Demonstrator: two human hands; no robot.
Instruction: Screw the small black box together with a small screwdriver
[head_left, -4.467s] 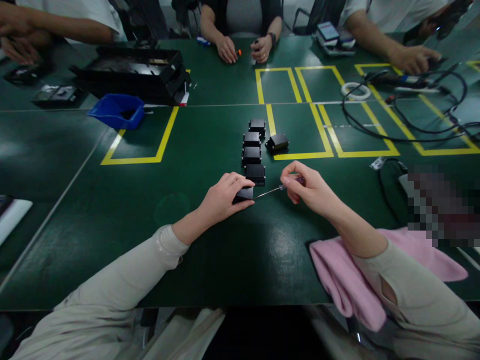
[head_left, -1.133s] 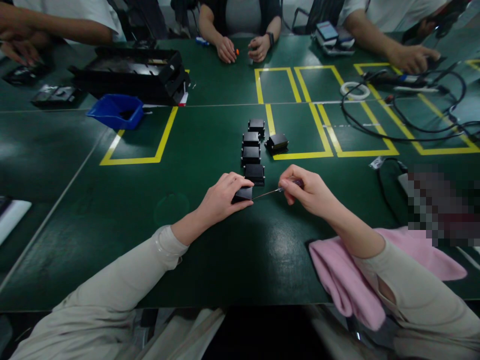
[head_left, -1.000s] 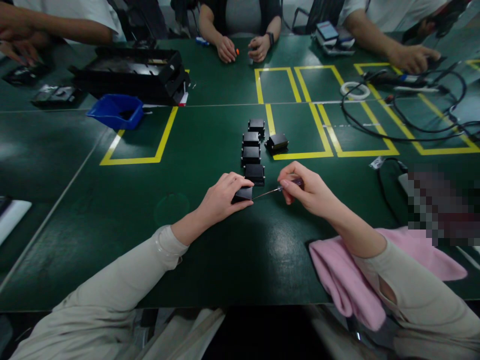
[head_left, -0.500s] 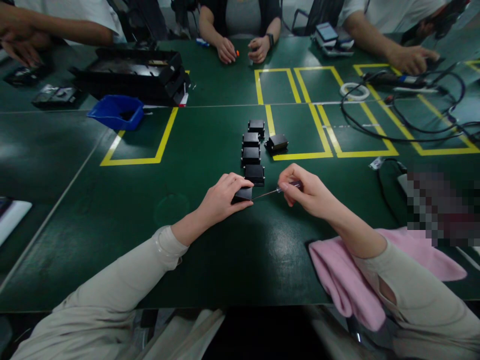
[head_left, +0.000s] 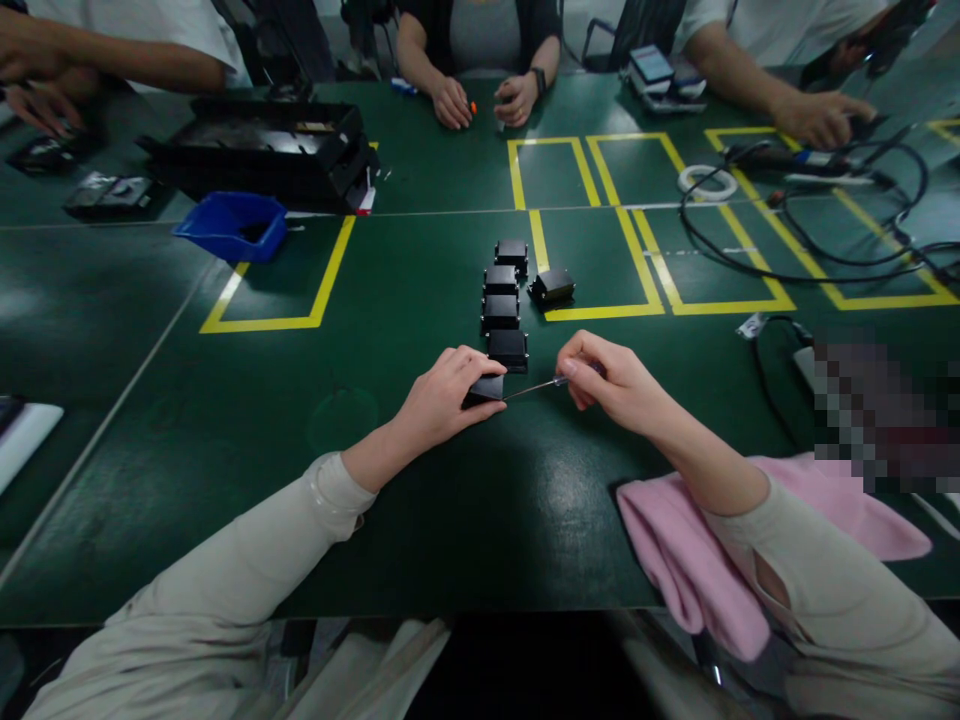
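Note:
My left hand (head_left: 448, 390) grips a small black box (head_left: 486, 389) on the table, thumb on its near side and fingers over its far side. In my right hand (head_left: 611, 380) is a screwdriver (head_left: 536, 387), its thin shaft pointing left. The tip meets the right side of the held box, close to my left thumb; the exact contact spot is too small to make out. Just beyond stands a column of similar black boxes (head_left: 508, 348), with one more black box (head_left: 553, 286) lying turned to the right of them.
A pink cloth (head_left: 690, 550) lies under my right forearm. Further off are a blue bin (head_left: 236, 224), black trays (head_left: 262, 140), a white ring (head_left: 707, 183) and looped black cable (head_left: 810, 275). Across the green table (head_left: 450, 540), a co-worker's hands (head_left: 517, 98) rest near the edge.
My right hand's fingers have shifted slightly around the screwdriver handle. Its tip stays at the box, and my left hand keeps its hold.

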